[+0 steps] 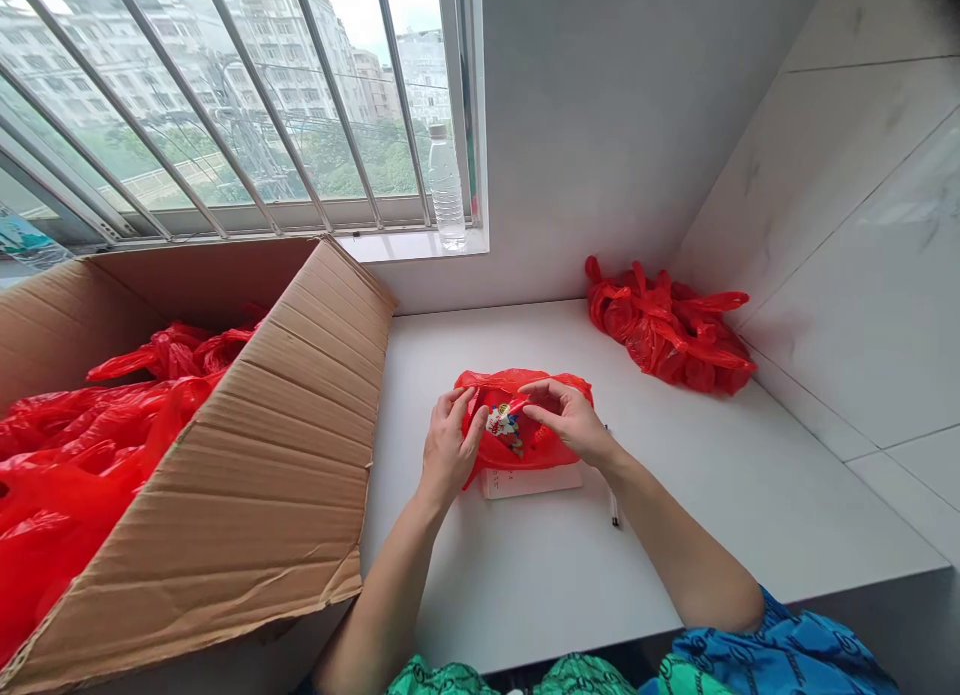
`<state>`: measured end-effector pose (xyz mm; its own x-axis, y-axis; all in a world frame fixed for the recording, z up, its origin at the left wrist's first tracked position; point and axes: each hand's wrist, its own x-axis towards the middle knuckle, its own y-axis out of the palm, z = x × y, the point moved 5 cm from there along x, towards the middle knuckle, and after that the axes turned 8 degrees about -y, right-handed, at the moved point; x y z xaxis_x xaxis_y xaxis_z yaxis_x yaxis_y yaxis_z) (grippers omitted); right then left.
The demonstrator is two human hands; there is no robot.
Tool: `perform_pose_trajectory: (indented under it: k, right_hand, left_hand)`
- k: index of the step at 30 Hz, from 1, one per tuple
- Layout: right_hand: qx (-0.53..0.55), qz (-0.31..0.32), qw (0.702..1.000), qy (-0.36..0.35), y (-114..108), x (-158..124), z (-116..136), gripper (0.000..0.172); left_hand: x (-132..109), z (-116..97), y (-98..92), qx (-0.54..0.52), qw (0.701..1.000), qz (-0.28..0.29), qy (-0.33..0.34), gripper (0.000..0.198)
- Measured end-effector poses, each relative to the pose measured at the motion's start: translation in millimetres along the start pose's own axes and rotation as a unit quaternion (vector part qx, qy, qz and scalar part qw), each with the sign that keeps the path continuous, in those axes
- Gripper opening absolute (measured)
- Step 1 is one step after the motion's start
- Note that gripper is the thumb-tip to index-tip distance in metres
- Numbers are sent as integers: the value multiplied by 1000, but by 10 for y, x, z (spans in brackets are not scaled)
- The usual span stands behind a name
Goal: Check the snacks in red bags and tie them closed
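A red plastic bag (525, 460) lies on the white tabletop with its mouth spread open towards me. Inside it shows a packet (504, 425) with white, blue and yellow print. My left hand (448, 440) grips the left edge of the bag, thumb inside the opening and fingers along the rim. At the right side, my right hand (571, 420) has thumb and fingers curled at the bag's upper rim, closed on the plastic. Partly under the bag is a white box or pad (532, 482) with small print. A pen (614, 507) lies beside it, partly hidden by my right forearm.
On the left stands a large cardboard box (277, 405) holding several red plastic bags (97, 435). More red bags (671, 330) are piled at the back right against the wall. A clear bottle (447, 190) stands on the window sill, near metal bars (322, 105).
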<state>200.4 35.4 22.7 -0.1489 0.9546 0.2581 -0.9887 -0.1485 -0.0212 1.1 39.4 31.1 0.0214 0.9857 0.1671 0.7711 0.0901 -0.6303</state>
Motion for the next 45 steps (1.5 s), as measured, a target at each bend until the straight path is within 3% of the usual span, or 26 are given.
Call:
perform_pose_trajectory:
  k: [4,7,9,11,16,24,30,40,45]
  right_hand:
    - [22,11,1000,17,-44,5,-13,35]
    - [19,-21,999,20,-91,14,-48,37]
    - [21,-39,999,30,-102,13,-75,38]
    - [26,-18,998,60,-66,1,-105,44]
    - [19,38,991,128,12,-45,-145,53]
    - [14,19,994,102,-17,-26,-124,58]
    - [150,-1,977,150,62,-39,-165,45]
    - [189,-22,977,100,93,-22,-139,32]
    - [198,-56,974,98,22,-20,-113,33]
  left_hand:
    - [1,60,70,-105,994,38,-24,49]
    - [-8,138,146,-210,972,68,-77,53]
    - [-14,171,180,-265,956,71,-101,52]
    - [-20,184,201,-291,948,69,-111,52]
    - [-44,180,220,-248,959,89,-103,57]
    - [-60,102,203,-284,948,115,-92,49]
    - [-60,42,142,-339,933,97,-75,40]
    - [-78,-3,114,-363,923,91,-91,44]
    - [-126,-27,180,-329,920,186,-108,58]
